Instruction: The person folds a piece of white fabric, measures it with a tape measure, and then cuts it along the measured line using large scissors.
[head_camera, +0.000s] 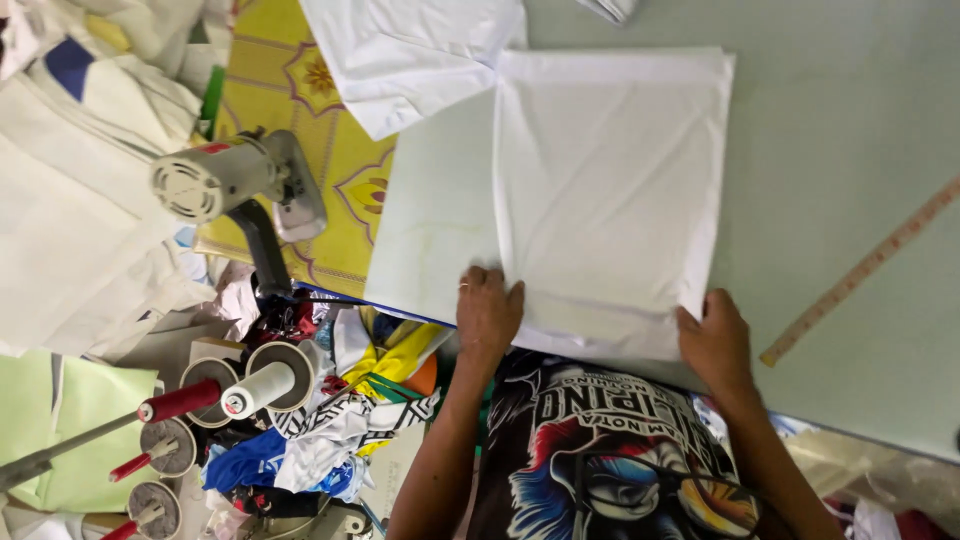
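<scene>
While your left hand (488, 312) lies flat, fingers together, on the near edge of the folded white cloth (610, 190), your right hand (716, 340) grips its corner at about four o'clock, fingers curled over the edge. That cloth sits mid-desk (850, 150), overlapping a pale sheet (435, 215) at nine o'clock. Keep the left palm pressing so the layers stay aligned, and draw the corner evenly. A measuring tape (865, 268) lies at three o'clock, thread spools (265, 385) at eight.
</scene>
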